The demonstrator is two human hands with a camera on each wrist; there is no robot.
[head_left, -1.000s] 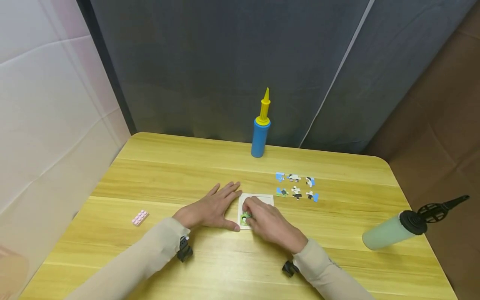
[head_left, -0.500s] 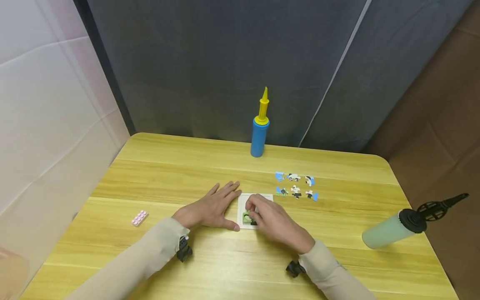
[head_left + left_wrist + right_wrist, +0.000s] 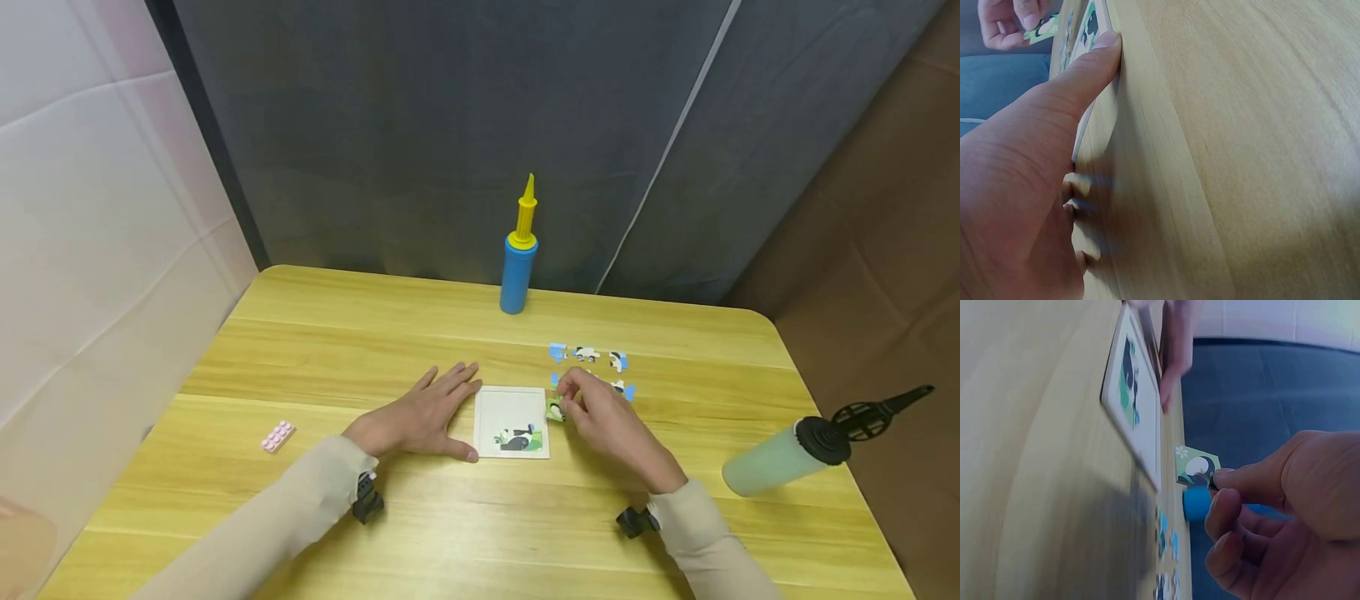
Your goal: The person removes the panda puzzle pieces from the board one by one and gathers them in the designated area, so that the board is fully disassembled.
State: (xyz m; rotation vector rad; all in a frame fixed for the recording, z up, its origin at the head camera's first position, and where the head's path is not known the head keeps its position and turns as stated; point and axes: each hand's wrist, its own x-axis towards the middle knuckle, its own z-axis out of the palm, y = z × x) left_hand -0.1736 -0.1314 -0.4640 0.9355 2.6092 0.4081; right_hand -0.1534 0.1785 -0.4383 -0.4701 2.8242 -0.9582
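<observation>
A square white puzzle frame lies on the table, with joined green, black and white puzzle pieces along its near side. Thumb and fingers of my right hand pinch a green jigsaw piece with a white and black picture and a small white flower; it is held up just right of the frame. My left hand lies spread on the table, its thumb and index finger at the frame's left edge. Loose blue, white and black puzzle pieces lie beyond my right hand, which covers some of them.
A blue and yellow hand pump stands near the table's back edge. At the right, a pale green bottle with a black top leans on the table. A pink toy brick lies to the left of my left arm.
My right hand has lifted the green jigsaw piece from the frame's near left corner and carried it right, past the frame's right edge. My left hand has stayed in place.
</observation>
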